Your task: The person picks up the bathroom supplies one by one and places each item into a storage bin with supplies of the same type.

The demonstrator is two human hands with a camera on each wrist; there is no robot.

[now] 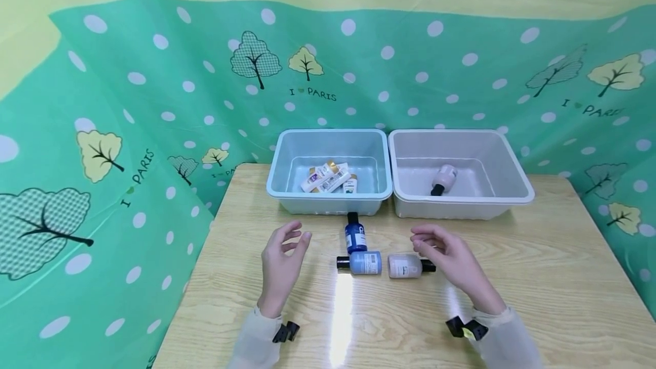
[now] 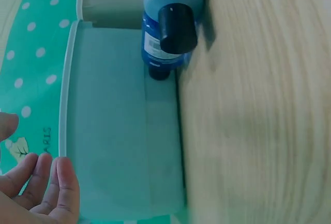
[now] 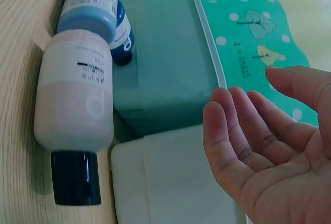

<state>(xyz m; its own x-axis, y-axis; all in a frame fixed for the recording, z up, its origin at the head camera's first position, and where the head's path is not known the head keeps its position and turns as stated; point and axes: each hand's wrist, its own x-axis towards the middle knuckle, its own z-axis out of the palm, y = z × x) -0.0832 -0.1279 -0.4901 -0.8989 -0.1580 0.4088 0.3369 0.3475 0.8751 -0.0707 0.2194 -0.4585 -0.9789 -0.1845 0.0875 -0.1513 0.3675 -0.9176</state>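
Left of centre and low in the frame, we see the left hand (image 1: 283, 263) above the desk (image 1: 220, 289), its grip fairly wide, the thumb apart from loosely bent fingers that hold nothing. Near mid-frame stands a light blue bin (image 1: 328, 205), in which we find a few white tubes (image 1: 334, 180) with golden caps, heaped at differing slants. Below its right half, at the centre of the frame, a dark blue bottle (image 1: 356, 238) lies with its long axis running up the picture, black cap pointing up towards the bin. Just below its base we see a light blue bottle (image 1: 366, 263), long axis across the frame, cap pointing left. Across a narrow gap to the right, a pale pink bottle (image 1: 405, 266) lies along nearly the same line, cap pointing right. Just above that cap hovers the right hand (image 1: 451, 255), its grip likewise loosely spread, holding nothing. Right of centre, we see a pale grey bin (image 1: 461, 210) holding one pale bottle (image 1: 446, 176), tilted, black cap towards the lower left.
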